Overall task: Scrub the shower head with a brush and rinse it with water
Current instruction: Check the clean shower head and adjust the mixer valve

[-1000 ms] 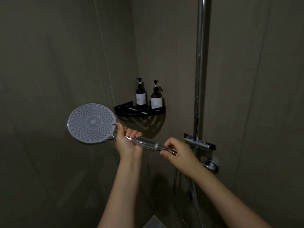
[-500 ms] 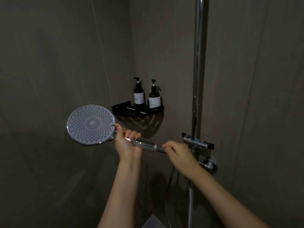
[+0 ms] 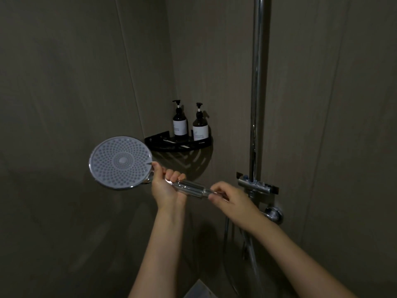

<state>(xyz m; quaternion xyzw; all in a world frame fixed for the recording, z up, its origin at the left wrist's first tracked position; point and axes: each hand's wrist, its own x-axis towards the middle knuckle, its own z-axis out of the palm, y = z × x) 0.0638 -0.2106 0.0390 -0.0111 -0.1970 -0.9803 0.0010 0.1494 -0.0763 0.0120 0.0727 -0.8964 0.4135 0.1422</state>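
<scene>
left wall: dark grey-brown panelled wall [image 3: 64, 82] fills the left side, dim and plain, with a thin seam running down it.
shower head: round chrome-rimmed shower head with a pale grey nozzle face [image 3: 120, 162] is held up in the air at the left of centre, its dotted face turned toward the camera. it sits just left of the left hand, the disc's right edge touching the thumb tip, and its clear-and-chrome handle [image 3: 191, 187] runs rightward and slightly down between both hands.
left hand: the left hand [image 3: 166, 186] grips the neck of the handle right beside the disc, fingers curled over the top of it, thumb reaching up to the rim, palm side toward the camera.
corner shelf: black metal corner shelf [image 3: 178, 145] is fixed in the wall corner above and behind the left hand, apart from it.
bottles: two dark pump bottles with white labels, the taller left one [image 3: 180, 123] and the right one [image 3: 200, 125], stand upright side by side on the shelf.
right hand: the right hand [image 3: 233, 203] pinches the far end of the handle where the hose joins, fingertips closed round it, back of the hand toward the camera.
riser: vertical chrome shower pipe [image 3: 257, 82] stands right of the hands, with a chrome mixer bar with black ends [image 3: 256, 184] just beside the right hand.
hose: thin chrome hose [image 3: 226, 231] hangs down below the right wrist.
</scene>
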